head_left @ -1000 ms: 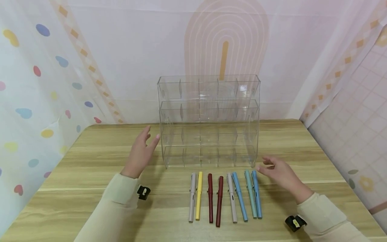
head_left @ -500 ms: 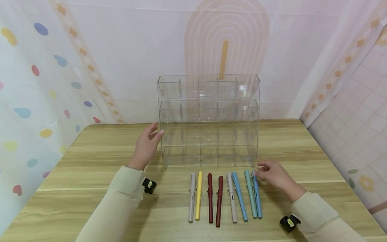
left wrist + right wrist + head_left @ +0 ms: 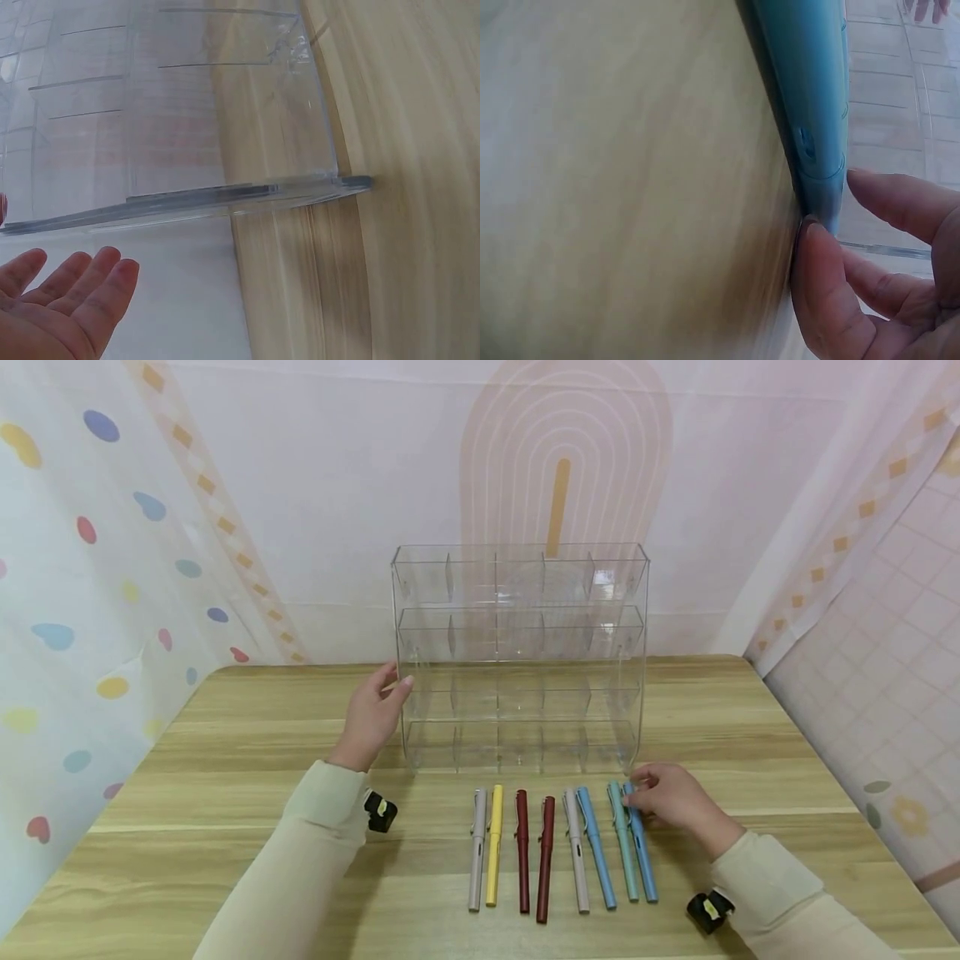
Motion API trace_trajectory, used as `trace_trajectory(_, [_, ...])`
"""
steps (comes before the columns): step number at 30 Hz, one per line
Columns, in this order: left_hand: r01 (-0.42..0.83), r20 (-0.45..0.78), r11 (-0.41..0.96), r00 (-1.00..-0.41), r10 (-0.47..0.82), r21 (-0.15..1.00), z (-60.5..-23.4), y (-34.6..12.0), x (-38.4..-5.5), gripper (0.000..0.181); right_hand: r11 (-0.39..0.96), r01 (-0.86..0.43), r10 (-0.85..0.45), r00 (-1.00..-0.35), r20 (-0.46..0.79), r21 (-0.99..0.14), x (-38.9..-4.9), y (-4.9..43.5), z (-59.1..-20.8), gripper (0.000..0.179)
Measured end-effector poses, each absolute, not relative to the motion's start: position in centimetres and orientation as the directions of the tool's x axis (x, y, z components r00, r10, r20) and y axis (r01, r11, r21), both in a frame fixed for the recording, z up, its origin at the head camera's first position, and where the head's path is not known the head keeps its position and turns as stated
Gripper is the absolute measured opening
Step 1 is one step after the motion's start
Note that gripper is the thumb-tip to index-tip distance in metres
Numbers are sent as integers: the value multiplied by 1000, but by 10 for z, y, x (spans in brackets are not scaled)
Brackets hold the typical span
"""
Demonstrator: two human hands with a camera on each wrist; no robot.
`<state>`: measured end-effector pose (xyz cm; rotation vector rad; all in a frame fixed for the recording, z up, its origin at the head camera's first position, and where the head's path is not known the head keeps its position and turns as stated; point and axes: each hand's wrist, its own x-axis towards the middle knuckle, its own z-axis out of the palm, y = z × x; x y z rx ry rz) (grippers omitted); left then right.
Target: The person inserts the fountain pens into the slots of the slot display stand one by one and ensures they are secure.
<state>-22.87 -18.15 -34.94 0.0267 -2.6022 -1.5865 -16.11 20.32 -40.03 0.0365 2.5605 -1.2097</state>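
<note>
A clear acrylic rack with tiered, divided compartments stands upright on the table. My left hand is at its left side, thumb near the front edge; in the left wrist view the fingers extend loosely beside the side panel. At the right end of a row of pens, my right hand pinches the capped end of a blue pen. Up close in the right wrist view, thumb and fingertips sit on both sides of this blue pen. A teal pen lies right beside it.
Leftward along the row lie another blue pen, a grey pen, two dark red pens, a yellow pen and another grey pen. A patterned curtain hangs behind the wooden table.
My right hand has moved left onto the end blue pen, whose lower end has swung slightly right. My left hand has come right, up to the rack's side.
</note>
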Motion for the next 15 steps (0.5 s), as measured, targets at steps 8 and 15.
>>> trace_trajectory(8, [56,88,432,-995,-55,900,-349,-176,-231,50,687,128,-96,-960,-264,-715,-160,198,-399,45])
trace_trajectory(15, [25,63,400,-995,-83,916,-349,-171,-233,48,743,123,-81,-959,-270,-658,-163,196,-399,44])
